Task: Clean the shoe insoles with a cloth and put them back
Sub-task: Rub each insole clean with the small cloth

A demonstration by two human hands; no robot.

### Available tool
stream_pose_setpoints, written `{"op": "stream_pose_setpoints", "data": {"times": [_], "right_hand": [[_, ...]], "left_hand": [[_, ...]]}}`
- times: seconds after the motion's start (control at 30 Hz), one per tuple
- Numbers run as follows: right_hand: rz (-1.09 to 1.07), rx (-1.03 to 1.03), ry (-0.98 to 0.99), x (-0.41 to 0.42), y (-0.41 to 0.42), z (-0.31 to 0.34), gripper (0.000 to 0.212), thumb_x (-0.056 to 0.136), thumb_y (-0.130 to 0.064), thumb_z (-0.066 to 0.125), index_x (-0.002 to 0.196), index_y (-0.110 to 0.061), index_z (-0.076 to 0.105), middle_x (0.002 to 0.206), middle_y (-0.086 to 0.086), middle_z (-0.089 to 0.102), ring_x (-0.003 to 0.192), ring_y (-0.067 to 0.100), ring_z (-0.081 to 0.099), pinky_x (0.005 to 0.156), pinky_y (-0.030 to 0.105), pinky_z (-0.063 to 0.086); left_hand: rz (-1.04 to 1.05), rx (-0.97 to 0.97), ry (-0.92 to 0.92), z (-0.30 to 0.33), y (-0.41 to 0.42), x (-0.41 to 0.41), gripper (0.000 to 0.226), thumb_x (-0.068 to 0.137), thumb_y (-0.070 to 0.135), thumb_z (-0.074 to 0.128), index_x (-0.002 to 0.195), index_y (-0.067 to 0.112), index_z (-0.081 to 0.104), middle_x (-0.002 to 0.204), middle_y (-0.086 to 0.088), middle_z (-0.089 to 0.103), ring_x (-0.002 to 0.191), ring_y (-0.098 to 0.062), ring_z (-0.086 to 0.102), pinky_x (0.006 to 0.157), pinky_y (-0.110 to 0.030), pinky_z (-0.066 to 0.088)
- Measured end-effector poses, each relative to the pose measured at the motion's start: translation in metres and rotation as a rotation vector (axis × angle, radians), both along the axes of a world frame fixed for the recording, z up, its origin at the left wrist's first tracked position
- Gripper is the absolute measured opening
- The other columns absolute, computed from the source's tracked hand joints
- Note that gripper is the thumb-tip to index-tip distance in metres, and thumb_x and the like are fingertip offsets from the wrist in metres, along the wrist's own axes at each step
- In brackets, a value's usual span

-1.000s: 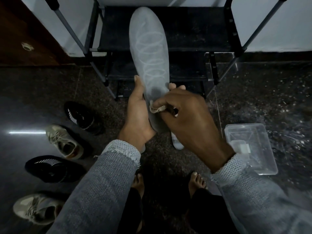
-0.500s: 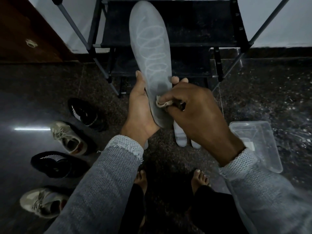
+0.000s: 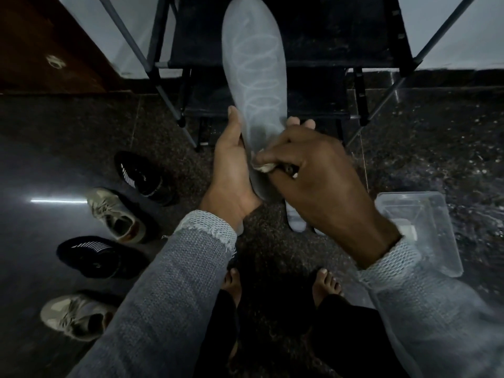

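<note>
Dark speckled stone flooring (image 3: 436,137) fills the frame, with a black-shelved shoe rack (image 3: 327,50) on metal poles against a pale wall at the top. At the centre, a long grey insole (image 3: 255,77) stands nearly upright, its toe end reaching the top edge of the frame and a looping chalky scribble running down its face. Its heel end sits in the left hand (image 3: 231,175), which cradles it from the left and behind, thumb laid along the left edge and fingertips peeking out past the right edge. Coming in from the right, the right hand (image 3: 313,175) has its fingers curled round a small crumpled pale cloth (image 3: 263,166), pressing it against the lower part of the insole's face. Just below the hands, more pale insoles (image 3: 296,221) lie on the floor, partly hidden by the right wrist. Lower still, two bare feet (image 3: 326,285) show between grey knit sleeves. At the right of the frame rests a clear plastic tub (image 3: 436,214). Down the left side sit four shoes: two black sneakers (image 3: 141,177) with white stripes and two beige sneakers (image 3: 114,214), alternating.
</note>
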State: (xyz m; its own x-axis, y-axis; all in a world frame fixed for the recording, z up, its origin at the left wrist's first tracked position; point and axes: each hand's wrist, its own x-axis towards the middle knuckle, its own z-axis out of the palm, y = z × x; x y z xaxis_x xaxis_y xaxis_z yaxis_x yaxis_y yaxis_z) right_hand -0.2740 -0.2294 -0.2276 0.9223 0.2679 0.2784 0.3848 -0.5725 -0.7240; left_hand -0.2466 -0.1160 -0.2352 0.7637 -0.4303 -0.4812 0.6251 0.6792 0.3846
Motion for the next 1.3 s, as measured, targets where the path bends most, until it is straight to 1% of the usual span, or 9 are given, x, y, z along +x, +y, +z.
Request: {"op": "stream_pose_setpoints", "data": {"times": [0.17, 0.3, 0.43, 0.53, 0.63, 0.83, 0.97, 1.1, 1.3], "right_hand": [[0.253, -0.084, 0.054, 0.006, -0.012, 0.009, 0.016, 0.079, -0.01, 0.065, 0.085, -0.015, 0.078, 0.084, 0.0, 0.068, 0.078, 0.01, 0.063, 0.073, 0.037, 0.052], [0.009, -0.01, 0.001, 0.007, -0.015, 0.001, 0.015, 0.082, -0.005, 0.068, 0.089, -0.014, 0.077, 0.089, 0.003, 0.07, 0.089, 0.019, 0.066, 0.09, 0.04, 0.052], [0.014, 0.013, -0.037, 0.003, -0.004, 0.0, 0.016, 0.083, -0.004, 0.064, 0.09, -0.009, 0.077, 0.09, 0.006, 0.068, 0.083, 0.018, 0.064, 0.077, 0.04, 0.054], [0.23, -0.066, 0.0, 0.002, -0.005, 0.008, 0.016, 0.08, -0.008, 0.063, 0.087, -0.011, 0.077, 0.088, 0.003, 0.067, 0.08, 0.014, 0.063, 0.07, 0.039, 0.053], [0.358, -0.109, 0.09, 0.005, -0.014, 0.013, 0.015, 0.079, -0.015, 0.064, 0.086, -0.015, 0.078, 0.088, -0.003, 0.068, 0.078, 0.007, 0.063, 0.07, 0.034, 0.052], [0.046, -0.018, -0.033, 0.005, -0.008, 0.001, 0.015, 0.081, -0.004, 0.068, 0.089, -0.013, 0.077, 0.089, 0.001, 0.069, 0.081, 0.012, 0.064, 0.081, 0.037, 0.053], [0.286, -0.06, 0.004, 0.003, -0.005, 0.008, 0.015, 0.08, -0.006, 0.067, 0.088, -0.013, 0.077, 0.09, 0.0, 0.068, 0.082, 0.009, 0.064, 0.073, 0.033, 0.052], [0.414, -0.128, 0.114, 0.005, -0.016, 0.011, 0.018, 0.077, -0.011, 0.063, 0.086, -0.015, 0.078, 0.089, -0.005, 0.069, 0.084, 0.004, 0.061, 0.073, 0.019, 0.048], [0.092, -0.018, -0.021, 0.007, -0.013, 0.0, 0.012, 0.085, -0.009, 0.067, 0.088, -0.011, 0.078, 0.091, 0.003, 0.07, 0.096, 0.014, 0.066, 0.096, 0.037, 0.05]], "left_hand": [[-0.005, 0.022, -0.038, -0.002, 0.005, 0.002, 0.075, 0.096, 0.064, 0.025, 0.128, 0.0, 0.048, 0.103, -0.012, 0.06, 0.117, -0.029, 0.057, 0.104, -0.042, 0.045], [-0.03, -0.024, -0.037, -0.004, 0.004, 0.003, 0.071, 0.097, 0.061, 0.024, 0.119, 0.002, 0.054, 0.114, -0.015, 0.055, 0.118, -0.026, 0.049, 0.116, -0.041, 0.028], [-0.058, 0.019, -0.053, -0.002, 0.002, -0.001, 0.076, 0.097, 0.062, 0.028, 0.132, -0.002, 0.048, 0.141, -0.025, 0.047, 0.133, -0.032, 0.045, 0.115, -0.044, 0.032], [-0.042, 0.022, -0.043, -0.003, 0.005, -0.002, 0.073, 0.097, 0.062, 0.03, 0.115, -0.003, 0.056, 0.102, -0.018, 0.066, 0.117, -0.031, 0.057, 0.1, -0.04, 0.047], [-0.018, -0.008, -0.042, -0.004, 0.007, -0.001, 0.068, 0.098, 0.061, 0.026, 0.116, 0.001, 0.054, 0.097, -0.012, 0.06, 0.115, -0.031, 0.056, 0.098, -0.044, 0.047], [-0.039, 0.014, -0.064, -0.002, 0.004, 0.002, 0.079, 0.097, 0.062, 0.026, 0.142, -0.001, 0.039, 0.144, -0.025, 0.043, 0.134, -0.033, 0.043, 0.114, -0.044, 0.032], [-0.002, 0.016, -0.061, -0.005, 0.008, 0.001, 0.07, 0.098, 0.06, 0.027, 0.119, -0.001, 0.053, 0.1, -0.017, 0.062, 0.119, -0.033, 0.055, 0.099, -0.042, 0.048], [0.021, 0.008, -0.064, -0.008, 0.011, 0.003, 0.063, 0.1, 0.058, 0.023, 0.113, 0.005, 0.054, 0.096, -0.013, 0.057, 0.114, -0.031, 0.058, 0.109, -0.04, 0.038], [-0.04, -0.026, -0.051, -0.006, 0.011, 0.006, 0.075, 0.096, 0.064, 0.024, 0.133, 0.002, 0.044, 0.134, -0.016, 0.05, 0.125, -0.028, 0.048, 0.112, -0.042, 0.034]]}}
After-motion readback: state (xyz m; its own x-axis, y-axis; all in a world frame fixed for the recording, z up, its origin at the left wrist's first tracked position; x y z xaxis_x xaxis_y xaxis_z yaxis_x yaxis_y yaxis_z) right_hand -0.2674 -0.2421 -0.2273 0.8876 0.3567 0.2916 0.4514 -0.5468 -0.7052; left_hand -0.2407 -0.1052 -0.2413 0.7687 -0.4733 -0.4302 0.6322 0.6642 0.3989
